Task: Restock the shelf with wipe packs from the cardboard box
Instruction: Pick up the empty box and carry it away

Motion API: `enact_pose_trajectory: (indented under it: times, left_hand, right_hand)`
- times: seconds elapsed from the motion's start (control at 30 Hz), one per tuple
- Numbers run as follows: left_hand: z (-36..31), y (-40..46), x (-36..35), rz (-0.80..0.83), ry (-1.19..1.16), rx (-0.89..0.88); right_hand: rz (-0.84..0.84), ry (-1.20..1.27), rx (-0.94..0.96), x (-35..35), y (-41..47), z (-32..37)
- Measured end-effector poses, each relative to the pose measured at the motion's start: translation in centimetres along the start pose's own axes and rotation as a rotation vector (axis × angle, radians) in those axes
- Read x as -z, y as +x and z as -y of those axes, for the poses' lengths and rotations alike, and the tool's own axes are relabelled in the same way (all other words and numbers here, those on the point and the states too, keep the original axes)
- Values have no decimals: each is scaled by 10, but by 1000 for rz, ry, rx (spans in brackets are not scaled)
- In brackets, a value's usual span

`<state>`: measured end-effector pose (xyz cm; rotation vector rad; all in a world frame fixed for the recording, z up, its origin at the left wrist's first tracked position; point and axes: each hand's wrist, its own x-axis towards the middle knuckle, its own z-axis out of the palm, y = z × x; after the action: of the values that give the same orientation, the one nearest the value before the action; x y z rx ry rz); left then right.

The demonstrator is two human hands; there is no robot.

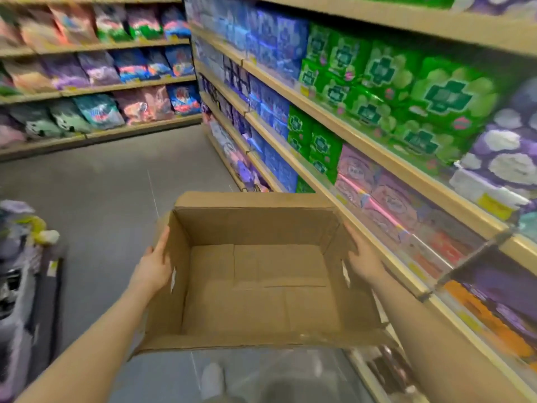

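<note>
1. Zero wipe packs visible inside the cardboard box (255, 289); I see only its bare bottom flaps. The box is off the floor, carried at about waist level in the aisle, with the shelf (374, 149) just beside its right wall.
2. Left hand (155, 264): pressed flat against the box's left outer wall, fingers straight and reaching up toward the rim. Not curled round anything.
3. Right hand (363, 257): on the right outer wall, fingers laid along it. Whether any fingertip hooks into the handle slot I cannot tell.
4. Shelf tiers on the right look stocked: green packs (386, 91), blue packs (270, 42), pink-purple packs (374, 196). The view is blurred; labels unreadable.
5. Judgement: stocking from this box appears finished; the step in hand is carrying away the empty.
6. Next move calls for setting the box down or flattening it, perhaps near the cart (20, 274) at left, then fetching a full box if gaps remain.
</note>
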<state>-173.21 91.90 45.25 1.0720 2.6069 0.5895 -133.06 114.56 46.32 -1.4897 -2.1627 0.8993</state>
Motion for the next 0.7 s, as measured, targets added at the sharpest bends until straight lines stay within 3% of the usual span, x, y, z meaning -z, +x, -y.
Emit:
enact_pose_trajectory:
  times: [0.17,0.27,0.7]
  left_hand:
    - [21,128,45,6,37,-31]
    - [29,198,69,3,30,-20]
    - [38,470,81,-65,-73,87]
  right_hand:
    - [-56,17,70,-42,90,91]
    - [-50,19,14,-63,151,129]
    - [-5,119,22,-143,437,233]
